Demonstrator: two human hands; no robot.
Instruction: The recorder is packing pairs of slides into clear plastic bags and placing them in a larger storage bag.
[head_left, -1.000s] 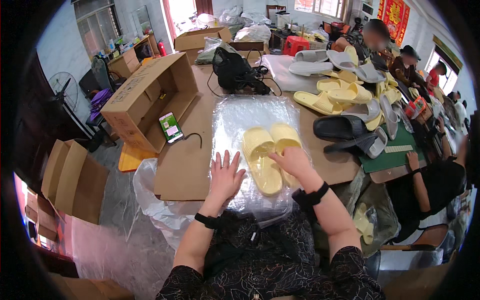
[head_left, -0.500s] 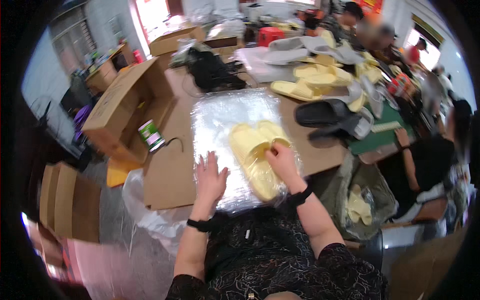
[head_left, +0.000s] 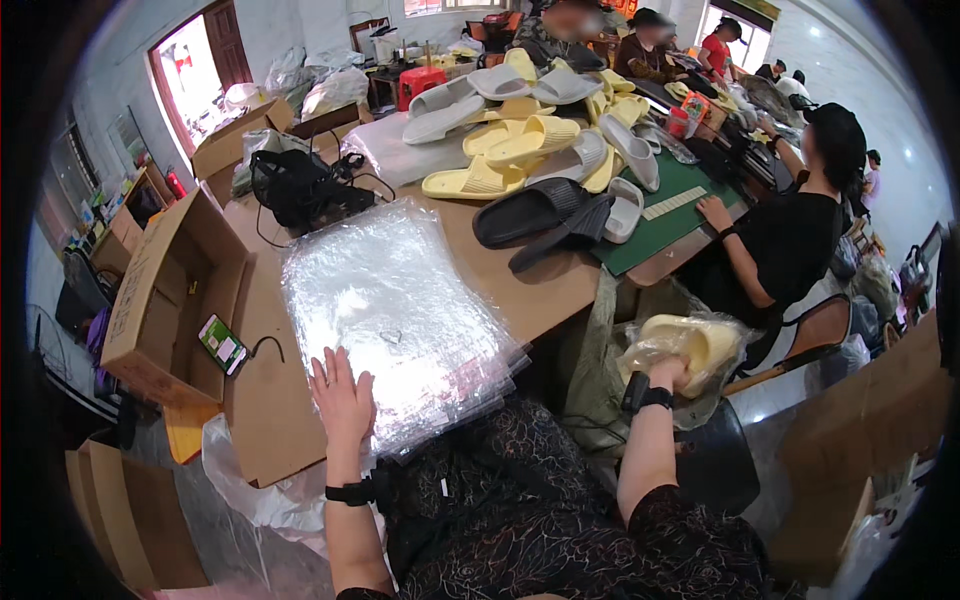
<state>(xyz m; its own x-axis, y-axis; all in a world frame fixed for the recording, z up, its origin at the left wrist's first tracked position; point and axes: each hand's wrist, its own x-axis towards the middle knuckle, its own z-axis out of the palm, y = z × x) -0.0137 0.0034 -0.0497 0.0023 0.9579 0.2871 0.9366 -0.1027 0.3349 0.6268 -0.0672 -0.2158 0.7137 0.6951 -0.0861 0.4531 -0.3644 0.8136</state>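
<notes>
Daylight floods through the doorway (head_left: 200,60) at the far left, pale walls (head_left: 880,90) all round, a long brown tabletop (head_left: 540,290), cardboard boxes (head_left: 170,290) alongside

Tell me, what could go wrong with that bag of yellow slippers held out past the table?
The bagged slippers hang off the table edge in the right hand, so they might slip and drop. The pile of clear bags juts over the near edge; only the left hand presses its corner, so some could slide off.

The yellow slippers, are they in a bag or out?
In. The pale yellow foam slippers sit inside a clear plastic bag that the right hand holds out beside the brown wooden table.
</notes>
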